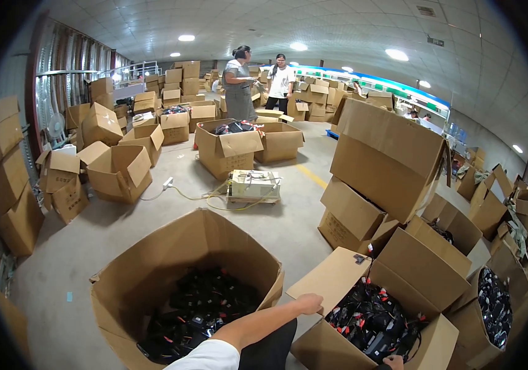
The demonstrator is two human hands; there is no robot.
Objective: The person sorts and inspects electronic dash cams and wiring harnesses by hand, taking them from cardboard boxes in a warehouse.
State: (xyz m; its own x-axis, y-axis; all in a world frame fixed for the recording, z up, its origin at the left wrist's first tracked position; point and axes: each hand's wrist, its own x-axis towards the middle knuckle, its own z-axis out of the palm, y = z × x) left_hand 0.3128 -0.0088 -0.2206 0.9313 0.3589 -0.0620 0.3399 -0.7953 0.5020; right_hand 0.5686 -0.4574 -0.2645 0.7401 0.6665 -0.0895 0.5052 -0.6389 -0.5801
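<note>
Beside my right leg stands an open cardboard box (pixel 436 340) piled with black corded devices that look like power adapters (pixel 372 317), with red and white bits among them. My left hand (pixel 309 303) is closed on the edge of this box at its left flap (pixel 325 279). A small black piece (pixel 361 259) with a cord lies on that flap. Low in view, my right hand (pixel 393 362) curls at the near side of the same box, partly cut off by the picture's edge. To the left, a bigger open box (pixel 171 240) holds more black corded devices (pixel 205 308).
Ahead on the floor sits a pale machine (pixel 253 185) with a yellow cable and a power strip (pixel 167 183). Stacked cartons (pixel 387 148) rise on the right; open boxes (pixel 119 172) line the left. Two people (pixel 239 86) stand farther back by filled boxes (pixel 227 148).
</note>
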